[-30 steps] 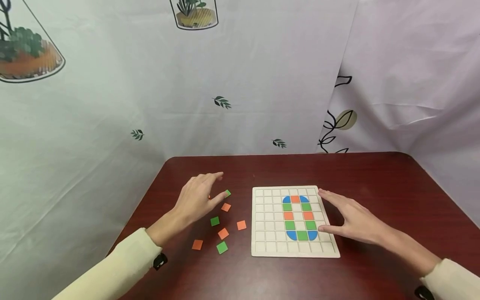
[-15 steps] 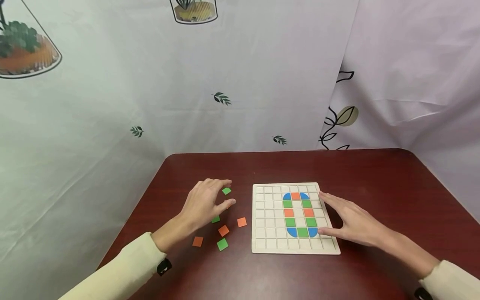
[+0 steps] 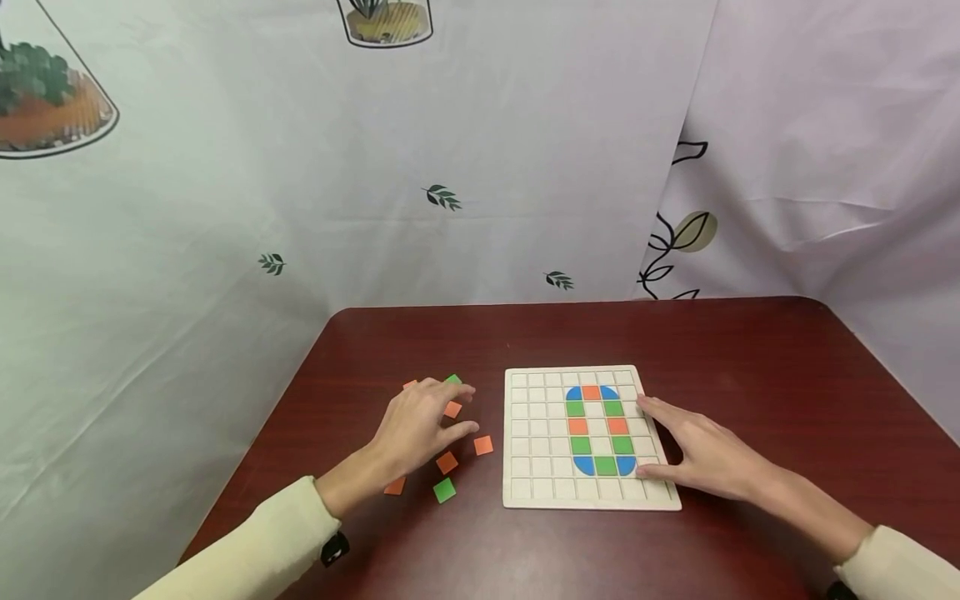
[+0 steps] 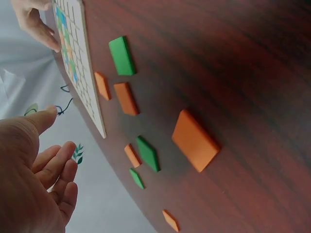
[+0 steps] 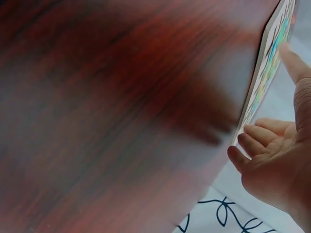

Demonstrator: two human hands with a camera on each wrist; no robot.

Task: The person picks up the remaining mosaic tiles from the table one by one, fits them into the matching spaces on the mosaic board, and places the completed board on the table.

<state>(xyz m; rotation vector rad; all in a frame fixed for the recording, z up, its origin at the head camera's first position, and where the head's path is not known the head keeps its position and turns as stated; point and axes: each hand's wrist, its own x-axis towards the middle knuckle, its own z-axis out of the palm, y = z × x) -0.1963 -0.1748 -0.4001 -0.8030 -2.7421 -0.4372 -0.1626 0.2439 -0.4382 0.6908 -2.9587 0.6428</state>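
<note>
My left hand (image 3: 420, 427) hovers over loose square tiles left of the board, thumb and fingers apart with nothing between them. Around it lie an orange tile (image 3: 483, 445), a green tile (image 3: 445, 490) and several others; the hand partly covers some. The left wrist view shows a large orange tile (image 4: 195, 141) and a green tile (image 4: 122, 56) flat on the table. A pale gridded board (image 3: 536, 493) carries a closed ring of blue, green and orange pieces. At its right edge is my right hand (image 3: 708, 450), thumb and fingers spread, its fingertips over the border.
The dark red wooden table (image 3: 750, 350) extends around the board. Behind it hangs a pale curtain (image 3: 495, 150) printed with leaves and plant jars. Dark bands (image 3: 335, 548) sit at the wrists, by the light sleeves (image 3: 247, 542).
My left hand has moved right and toward the near side over the tiles, uncovering the far ones. The right hand stays at the board's edge. The board's pieces look unchanged.
</note>
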